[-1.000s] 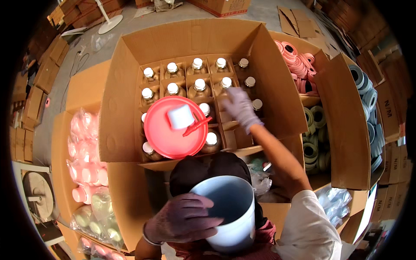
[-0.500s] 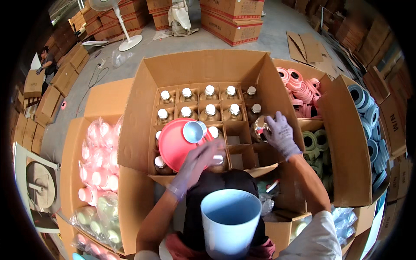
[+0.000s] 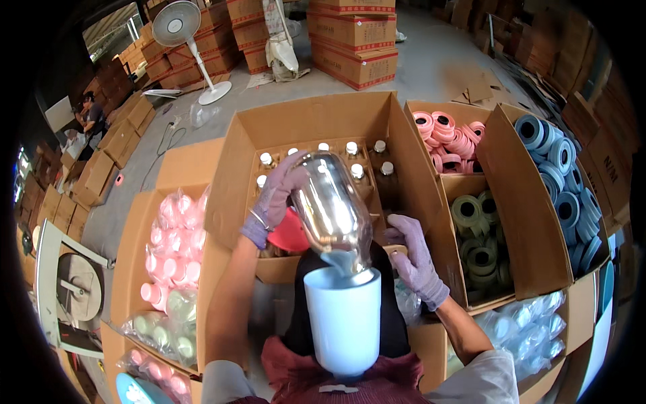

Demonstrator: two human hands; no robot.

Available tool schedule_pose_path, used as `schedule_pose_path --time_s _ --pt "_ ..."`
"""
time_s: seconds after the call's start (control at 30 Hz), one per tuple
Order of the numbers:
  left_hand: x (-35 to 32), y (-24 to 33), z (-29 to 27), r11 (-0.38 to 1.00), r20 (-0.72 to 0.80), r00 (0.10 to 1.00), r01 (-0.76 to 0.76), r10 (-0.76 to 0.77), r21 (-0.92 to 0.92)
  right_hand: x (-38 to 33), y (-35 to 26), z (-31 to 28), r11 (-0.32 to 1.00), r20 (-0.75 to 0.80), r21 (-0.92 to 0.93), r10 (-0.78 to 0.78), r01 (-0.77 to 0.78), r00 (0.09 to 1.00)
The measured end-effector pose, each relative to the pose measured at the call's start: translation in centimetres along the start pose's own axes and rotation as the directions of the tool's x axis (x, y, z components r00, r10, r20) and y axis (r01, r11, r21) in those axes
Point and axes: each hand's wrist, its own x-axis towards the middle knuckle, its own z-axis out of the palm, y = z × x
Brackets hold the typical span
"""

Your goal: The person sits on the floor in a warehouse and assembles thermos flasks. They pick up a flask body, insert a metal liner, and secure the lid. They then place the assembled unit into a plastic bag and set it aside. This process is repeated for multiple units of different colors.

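A shiny silvered glass flask liner (image 3: 331, 202) hangs tilted over a light blue cylindrical flask shell (image 3: 343, 320) that stands upright at my lap. Its lower end is at the shell's open rim. My left hand (image 3: 281, 190) is closed around the liner's upper left side. A pale blue patch shows near the liner's lower end; whether it is a part or a reflection I cannot tell. To the right of the liner, my right hand (image 3: 418, 261) is held with fingers apart and nothing in it. Behind the liner, a pink round dish (image 3: 289, 232) is partly hidden.
An open divided carton (image 3: 306, 111) ahead holds several white-capped liners. On the right, boxes hold pink rings (image 3: 461, 141), green rings (image 3: 481, 259) and blue rings (image 3: 562, 158). At left lie bagged pink parts (image 3: 175, 236). A fan (image 3: 202, 54) and a person (image 3: 92, 118) are farther off.
A liner has come out of the carton and is now in my left hand above the blue shell. My right hand has drawn back from the carton toward me. The view has shifted.
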Motion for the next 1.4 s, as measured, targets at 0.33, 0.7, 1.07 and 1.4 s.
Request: schedule_pose_path --time_s 0.33,0.7,1.07,1.4 --pt "-26.5 0.0 1.3 0.948 -0.48 0.835 0.319 -0.268 0.026 -25.0 -1.4 7.1 0.993 0.301 0.107 0.019 -0.054 0.953" --pt "-30.6 -5.6 0.0 0.66 0.112 0.992 -0.123 0.058 0.741 -3.7 -10.9 5.3 0.833 0.317 0.303 -0.546 0.462 0.776" --pt "-18.9 -7.9 5.4 0.853 -0.078 0.979 -0.125 0.189 0.507 0.2 -16.1 1.9 0.921 0.035 -0.092 -0.377 0.378 0.926" --pt "-16.1 -9.4 6.1 0.929 -0.212 0.972 -0.013 0.098 0.371 3.4 -11.8 2.2 0.972 -0.057 0.01 -0.233 0.234 0.971"
